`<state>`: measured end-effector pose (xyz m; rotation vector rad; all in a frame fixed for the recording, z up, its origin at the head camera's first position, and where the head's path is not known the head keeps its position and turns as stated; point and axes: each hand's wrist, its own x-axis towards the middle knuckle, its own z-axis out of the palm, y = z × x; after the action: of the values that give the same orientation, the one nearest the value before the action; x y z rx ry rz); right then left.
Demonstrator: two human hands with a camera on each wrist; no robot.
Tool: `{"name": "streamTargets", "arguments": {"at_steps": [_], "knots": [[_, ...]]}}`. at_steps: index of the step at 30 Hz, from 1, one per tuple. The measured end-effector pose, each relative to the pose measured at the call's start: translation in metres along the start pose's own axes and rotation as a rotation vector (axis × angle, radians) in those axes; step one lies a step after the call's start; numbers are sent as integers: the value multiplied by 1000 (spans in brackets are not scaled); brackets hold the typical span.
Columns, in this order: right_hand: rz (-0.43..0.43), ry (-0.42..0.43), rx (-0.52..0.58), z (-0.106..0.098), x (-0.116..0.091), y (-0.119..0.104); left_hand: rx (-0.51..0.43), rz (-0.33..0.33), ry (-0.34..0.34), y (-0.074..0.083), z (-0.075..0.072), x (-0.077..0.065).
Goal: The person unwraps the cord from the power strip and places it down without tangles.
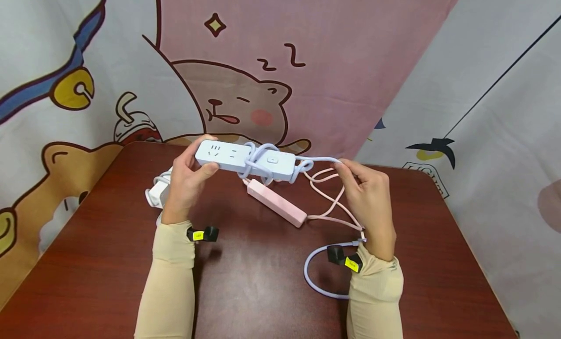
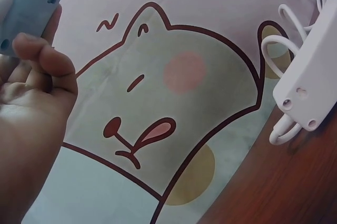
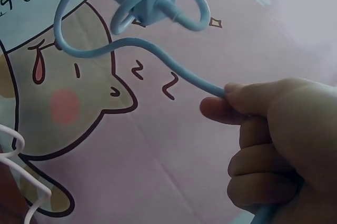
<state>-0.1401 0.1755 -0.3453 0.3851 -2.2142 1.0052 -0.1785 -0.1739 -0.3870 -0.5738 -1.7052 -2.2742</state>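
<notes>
A light blue power strip [image 1: 222, 155] is held up above the table by my left hand [image 1: 186, 183], which grips its left end with the thumb in front. Its own blue cord [image 1: 258, 160] is looped around the strip's middle and right part. My right hand [image 1: 370, 200] pinches that cord between thumb and forefinger, to the right of the strip. In the right wrist view the cord [image 3: 158, 52] runs from the loops to the pinching fingers, and the other fingers curl around it lower down. The cord's far end [image 1: 326, 295] lies in a curve near the right forearm.
A pink power strip [image 1: 277, 202] lies on the dark red table [image 1: 254, 290] behind the hands, its pink cord [image 1: 333, 202] spread out to the right. Partly hidden behind the left hand is a white power strip [image 1: 158, 192]. A printed cloth [image 1: 333, 61] hangs behind the table.
</notes>
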Motion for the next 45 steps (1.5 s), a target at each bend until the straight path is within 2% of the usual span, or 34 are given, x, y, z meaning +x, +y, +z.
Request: {"name": "streamTargets", "arguments": {"at_steps": [6,11,16,22,28,36,41,45], "knots": [[10,-127,-43,0,-1,3,-117,50,31,-3,1,2],[-17,-230,-67,0,-1,4,-139,68,72,-3,1,3],[-9,-312,-87,-3,-1,6,-132,85,114,-3,-1,4],[100,-395,-161,-12,0,14,-153,106,147,-2,-3,5],[229,-466,-155,-28,-2,19,-113,129,191,-3,-7,5],[289,-614,-155,-31,-1,11,-107,121,207,-3,-7,5],[233,-661,-185,-20,-1,-6,-94,108,197,-3,-4,4],[117,-628,-235,1,-5,-24,-86,96,182,-3,-2,4]]}}
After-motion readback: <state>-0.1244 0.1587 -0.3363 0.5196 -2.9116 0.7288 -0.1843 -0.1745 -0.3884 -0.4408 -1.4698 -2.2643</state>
